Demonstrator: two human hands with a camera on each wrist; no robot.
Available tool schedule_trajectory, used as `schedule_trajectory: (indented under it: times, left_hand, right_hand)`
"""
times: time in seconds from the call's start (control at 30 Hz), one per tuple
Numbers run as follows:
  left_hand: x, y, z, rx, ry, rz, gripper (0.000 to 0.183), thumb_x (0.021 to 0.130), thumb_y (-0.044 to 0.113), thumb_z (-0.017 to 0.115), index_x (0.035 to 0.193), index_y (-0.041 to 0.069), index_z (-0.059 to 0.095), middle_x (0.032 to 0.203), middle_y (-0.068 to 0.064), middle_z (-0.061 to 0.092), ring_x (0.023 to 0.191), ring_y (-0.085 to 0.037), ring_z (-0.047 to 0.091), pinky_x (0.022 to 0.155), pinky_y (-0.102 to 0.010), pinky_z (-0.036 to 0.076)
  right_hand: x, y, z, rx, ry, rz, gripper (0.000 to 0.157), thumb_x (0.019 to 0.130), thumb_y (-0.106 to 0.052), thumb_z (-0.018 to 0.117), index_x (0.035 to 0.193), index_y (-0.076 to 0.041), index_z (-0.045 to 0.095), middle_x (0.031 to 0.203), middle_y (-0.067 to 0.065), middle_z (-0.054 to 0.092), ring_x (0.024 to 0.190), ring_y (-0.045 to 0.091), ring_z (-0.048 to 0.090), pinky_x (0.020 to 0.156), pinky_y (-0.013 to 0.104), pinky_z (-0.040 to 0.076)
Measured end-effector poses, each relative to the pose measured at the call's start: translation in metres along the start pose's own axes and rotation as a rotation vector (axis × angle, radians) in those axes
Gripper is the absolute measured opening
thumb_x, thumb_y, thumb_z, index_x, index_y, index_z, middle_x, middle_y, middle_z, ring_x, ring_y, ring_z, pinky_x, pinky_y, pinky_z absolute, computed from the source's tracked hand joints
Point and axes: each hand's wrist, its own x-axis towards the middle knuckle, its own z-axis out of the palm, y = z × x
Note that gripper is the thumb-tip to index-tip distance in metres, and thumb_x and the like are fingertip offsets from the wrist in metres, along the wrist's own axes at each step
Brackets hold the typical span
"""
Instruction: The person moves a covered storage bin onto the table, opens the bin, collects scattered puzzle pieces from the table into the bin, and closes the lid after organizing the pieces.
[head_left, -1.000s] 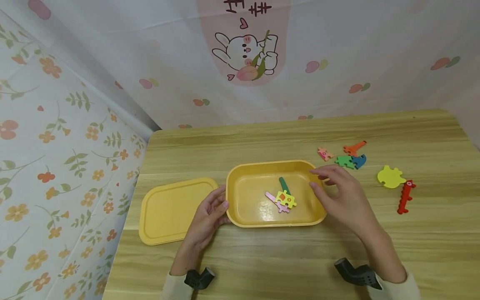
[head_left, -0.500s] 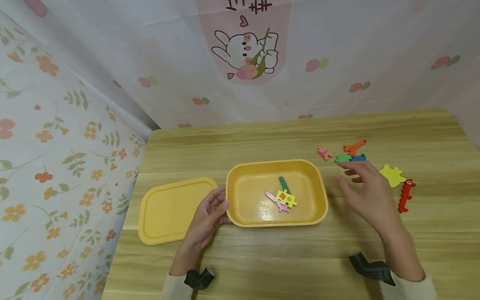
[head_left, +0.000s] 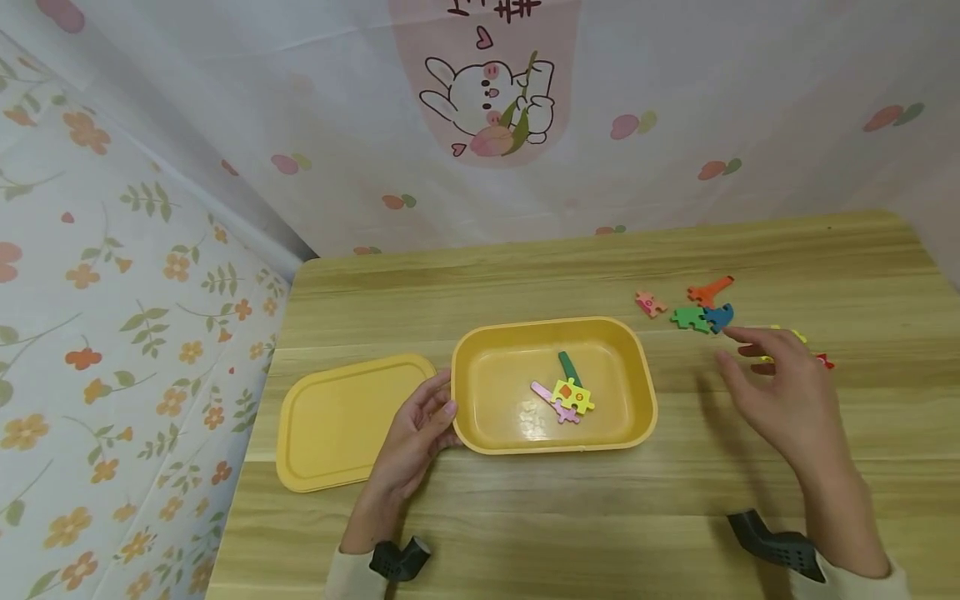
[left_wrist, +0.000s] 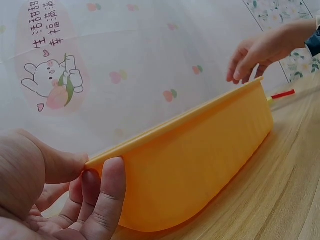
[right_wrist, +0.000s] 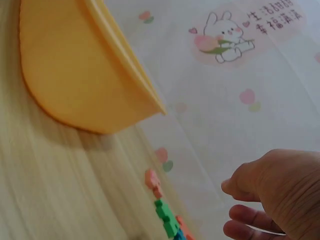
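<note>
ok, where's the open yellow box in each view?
Head: yellow box right of and below centre, seen from above.
Left wrist: across the middle, seen from outside.
Right wrist: upper left, cut off by the top edge.
Shared landmark: printed rabbit.

Left hand (head_left: 417, 427) pinching, right hand (head_left: 789, 398) raised, fingers (right_wrist: 247, 216) loosely bent, thumb (right_wrist: 245, 182) apart, both forearms (head_left: 842, 508) extended forward

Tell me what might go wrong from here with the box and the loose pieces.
The green piece and blue piece lie together, so grabbing one might drag the other. The right hand hides most of the red piece in the head view; a low pass could bump it. The left hand grips one end of the yellow box, so a tug might tip it.
</note>
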Motion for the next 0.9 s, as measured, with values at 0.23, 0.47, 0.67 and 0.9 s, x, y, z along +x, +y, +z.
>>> schedule_trajectory:
  times: [0.23,0.47,0.67,0.9]
  left_hand:
    - [-0.001,-0.001,-0.002,0.010,0.019,-0.016,0.059,0.110,0.011,0.056,0.163,0.005,0.031,0.123,-0.001,0.062,0.094,-0.009,0.071,0.075,-0.024,0.065]
    - [-0.001,-0.001,-0.002,0.012,0.011,-0.003,0.058,0.110,0.011,0.056,0.162,0.004,0.032,0.123,-0.001,0.063,0.095,-0.009,0.071,0.076,-0.024,0.065]
    - [0.000,0.000,-0.001,0.010,0.007,-0.007,0.057,0.110,0.011,0.056,0.162,0.005,0.034,0.123,-0.001,0.062,0.095,-0.009,0.071,0.076,-0.024,0.065]
    - [0.001,-0.002,-0.002,0.011,0.003,0.001,0.057,0.110,0.011,0.056,0.162,0.004,0.034,0.123,-0.002,0.063,0.094,-0.009,0.071,0.075,-0.024,0.065]
  right_hand:
    - [-0.005,0.015,-0.007,-0.034,-0.006,0.030,0.036,0.094,-0.006,0.077,0.128,0.003,0.071,0.125,0.030,0.065,0.098,-0.028,0.039,0.081,-0.006,0.032]
    - [-0.008,0.027,-0.012,-0.104,0.027,0.056,0.034,0.093,-0.009,0.077,0.125,0.005,0.072,0.122,0.029,0.066,0.094,-0.031,0.035,0.078,-0.003,0.031]
    - [-0.012,0.041,-0.016,-0.181,0.058,0.100,0.036,0.092,-0.011,0.075,0.125,0.005,0.071,0.120,0.031,0.066,0.083,-0.015,0.039,0.066,0.014,0.030]
    - [-0.016,0.050,-0.019,-0.224,0.063,0.215,0.045,0.093,-0.010,0.069,0.132,0.011,0.065,0.124,0.038,0.061,0.106,0.049,0.056,0.070,0.036,0.035]
